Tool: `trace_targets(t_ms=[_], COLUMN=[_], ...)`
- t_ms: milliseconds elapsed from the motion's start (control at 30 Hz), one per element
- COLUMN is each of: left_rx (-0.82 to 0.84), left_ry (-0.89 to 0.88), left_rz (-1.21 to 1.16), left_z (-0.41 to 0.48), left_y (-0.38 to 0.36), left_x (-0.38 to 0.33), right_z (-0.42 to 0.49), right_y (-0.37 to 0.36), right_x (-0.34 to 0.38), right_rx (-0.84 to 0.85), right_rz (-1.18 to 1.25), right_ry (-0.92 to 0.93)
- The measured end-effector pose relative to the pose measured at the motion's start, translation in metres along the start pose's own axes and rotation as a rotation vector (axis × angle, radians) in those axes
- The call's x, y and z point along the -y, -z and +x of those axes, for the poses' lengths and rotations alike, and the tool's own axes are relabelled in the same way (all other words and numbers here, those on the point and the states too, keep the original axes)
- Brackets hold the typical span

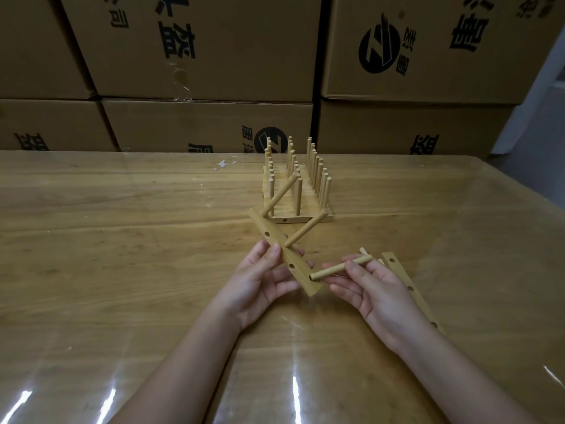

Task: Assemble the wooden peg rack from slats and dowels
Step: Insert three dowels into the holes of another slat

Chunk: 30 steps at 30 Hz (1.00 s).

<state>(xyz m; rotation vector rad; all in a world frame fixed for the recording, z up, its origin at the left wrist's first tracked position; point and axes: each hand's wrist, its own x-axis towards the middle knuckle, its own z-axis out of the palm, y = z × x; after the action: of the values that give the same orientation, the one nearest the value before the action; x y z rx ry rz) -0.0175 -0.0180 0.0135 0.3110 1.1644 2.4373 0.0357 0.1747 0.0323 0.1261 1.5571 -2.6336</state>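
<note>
left grip (260,283): grasping slat (260,223), two dowels (279,194) seated | right grip (379,295): pinching third dowel (328,271) at end hole

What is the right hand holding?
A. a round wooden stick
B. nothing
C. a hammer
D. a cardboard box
A: the right hand pinches a dowel, and the dowel's end meets the slat that the left hand holds.
</note>
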Motion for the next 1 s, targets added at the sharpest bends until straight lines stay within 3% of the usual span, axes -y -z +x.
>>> trace_targets(t_ms=[200, 267, 400, 500, 1000], left_rx=[-0.017, -0.022, -0.023, -0.012, -0.04], left_ry=[0.003, 0.007, 0.006, 0.003, -0.019], left_rz=[0.017, 0.026, 0.012, 0.007, 0.07], left_z=[0.001, 0.002, 0.002, 0.002, 0.003], left_y=[-0.001, -0.001, -0.001, 0.001, -0.001], left_x=[0.001, 0.001, 0.001, 0.001, 0.003], right_z=[-0.002, -0.003, -0.005, -0.005, 0.003], right_y=[0.003, 0.006, 0.007, 0.012, 0.024], right_x=[-0.002, -0.002, -0.003, -0.007, 0.002], right_rx=[0.028, -0.009, 0.093, 0.161, 0.169], right_rz=[-0.154, -0.408, -0.983, -1.233, -1.543], right_ry=[0.151, 0.237, 0.44, 0.474, 0.517])
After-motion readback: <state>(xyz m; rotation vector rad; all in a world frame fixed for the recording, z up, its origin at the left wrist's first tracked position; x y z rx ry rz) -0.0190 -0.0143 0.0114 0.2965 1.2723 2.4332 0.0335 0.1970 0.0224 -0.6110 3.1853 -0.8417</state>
